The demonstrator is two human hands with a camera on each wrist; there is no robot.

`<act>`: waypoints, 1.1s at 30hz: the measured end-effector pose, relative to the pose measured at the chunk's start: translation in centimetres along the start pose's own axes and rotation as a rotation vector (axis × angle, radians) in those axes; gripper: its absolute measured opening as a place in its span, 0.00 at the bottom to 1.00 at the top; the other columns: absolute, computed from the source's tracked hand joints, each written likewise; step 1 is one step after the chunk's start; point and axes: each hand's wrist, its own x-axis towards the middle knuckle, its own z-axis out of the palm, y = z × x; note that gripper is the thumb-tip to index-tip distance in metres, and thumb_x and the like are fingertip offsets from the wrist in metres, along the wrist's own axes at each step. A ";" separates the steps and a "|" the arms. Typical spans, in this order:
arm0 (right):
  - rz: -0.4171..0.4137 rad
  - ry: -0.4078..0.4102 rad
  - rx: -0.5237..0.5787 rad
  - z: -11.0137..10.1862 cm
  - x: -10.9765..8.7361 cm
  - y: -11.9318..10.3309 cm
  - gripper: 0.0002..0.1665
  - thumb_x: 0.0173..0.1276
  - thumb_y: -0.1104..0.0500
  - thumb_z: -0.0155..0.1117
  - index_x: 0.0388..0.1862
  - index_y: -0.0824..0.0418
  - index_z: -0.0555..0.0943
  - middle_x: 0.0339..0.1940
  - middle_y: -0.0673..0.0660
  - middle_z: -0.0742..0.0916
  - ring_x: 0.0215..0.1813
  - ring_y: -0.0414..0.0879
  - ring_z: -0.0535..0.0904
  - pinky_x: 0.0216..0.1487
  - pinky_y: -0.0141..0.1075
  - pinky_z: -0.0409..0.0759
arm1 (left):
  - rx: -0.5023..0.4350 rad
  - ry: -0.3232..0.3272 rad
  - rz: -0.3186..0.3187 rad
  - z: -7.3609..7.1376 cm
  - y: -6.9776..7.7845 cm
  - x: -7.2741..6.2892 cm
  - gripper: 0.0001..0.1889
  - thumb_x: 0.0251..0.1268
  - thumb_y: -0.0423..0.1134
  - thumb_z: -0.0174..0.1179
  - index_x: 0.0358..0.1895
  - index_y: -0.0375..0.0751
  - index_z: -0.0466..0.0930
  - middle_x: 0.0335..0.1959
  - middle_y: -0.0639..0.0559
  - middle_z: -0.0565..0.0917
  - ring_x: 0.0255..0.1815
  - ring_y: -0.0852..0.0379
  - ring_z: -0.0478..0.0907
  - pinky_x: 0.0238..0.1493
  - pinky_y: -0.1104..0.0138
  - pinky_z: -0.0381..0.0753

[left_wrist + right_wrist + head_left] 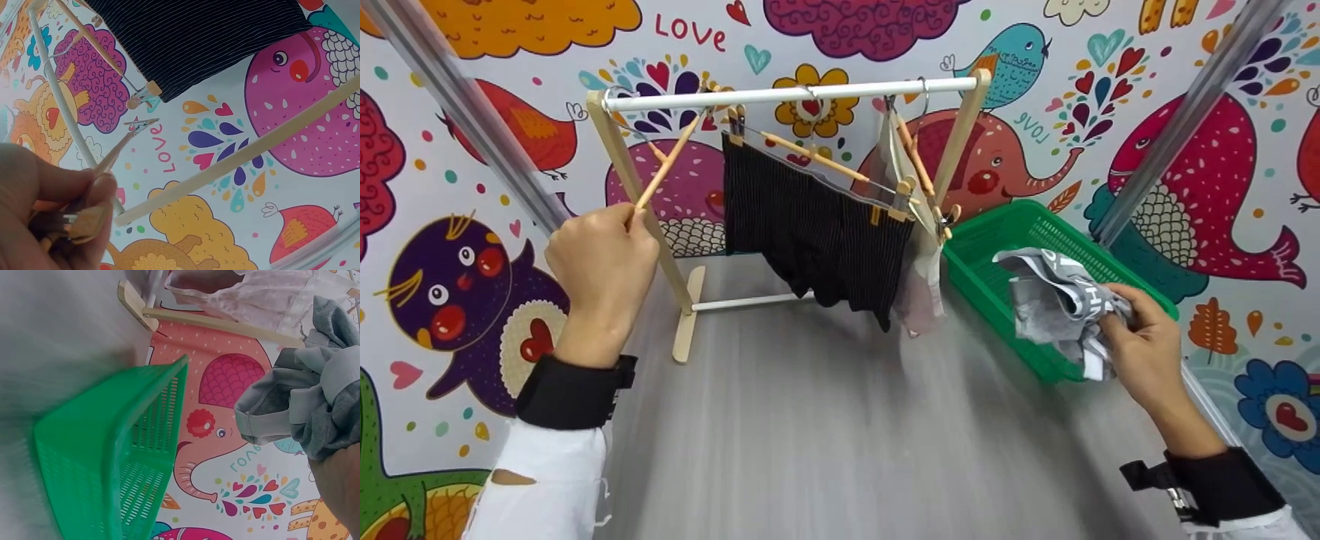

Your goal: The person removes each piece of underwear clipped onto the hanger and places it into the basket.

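My left hand (604, 277) grips one end of a wooden clip hanger (666, 169), whose hook is on the rack's white bar (847, 91). In the left wrist view a clip (90, 222) shows by the fingers, and the hanger's other clip (138, 126) holds no cloth. My right hand (1147, 349) holds bunched grey underwear (1046, 304) by its lettered waistband, above the green basket. Part of this cloth (270, 424) hangs in open folds in the right wrist view. Between the hands, black striped shorts (817, 232) hang from another clip hanger (814, 156).
The wooden rack (952, 139) stands against a cartoon-printed wall. A pale garment (922, 281) hangs at its right end. Beside it on the grey surface (840, 435) sits the green mesh basket (979, 292). Metal posts (1155, 142) rise at both sides.
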 end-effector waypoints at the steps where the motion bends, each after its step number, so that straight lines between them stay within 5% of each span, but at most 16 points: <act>1: -0.001 0.000 -0.005 -0.1 0.2 0.0 0.18 0.76 0.73 0.56 0.61 0.70 0.82 0.52 0.41 0.85 0.47 0.37 0.80 0.48 0.21 0.78 | 0.001 -0.010 -0.003 0.0 0.0 0.1 0.11 0.73 0.31 0.61 0.41 0.25 0.90 0.28 0.31 0.87 0.25 0.30 0.81 0.24 0.48 0.72; 10: -0.025 0.005 -0.042 -1.2 2.2 0.0 0.17 0.78 0.69 0.58 0.62 0.68 0.83 0.49 0.39 0.86 0.45 0.39 0.80 0.44 0.23 0.78 | 0.011 -0.085 -0.039 0.4 -0.1 0.5 0.12 0.75 0.32 0.60 0.44 0.24 0.89 0.31 0.29 0.88 0.28 0.29 0.82 0.28 0.49 0.74; 33: 0.109 0.053 -0.070 -1.8 6.4 3.0 0.18 0.81 0.64 0.57 0.65 0.60 0.82 0.51 0.38 0.82 0.52 0.36 0.78 0.52 0.22 0.75 | -0.020 -0.080 -0.052 1.6 -0.9 0.0 0.14 0.75 0.36 0.60 0.45 0.26 0.90 0.31 0.30 0.88 0.29 0.30 0.83 0.29 0.45 0.77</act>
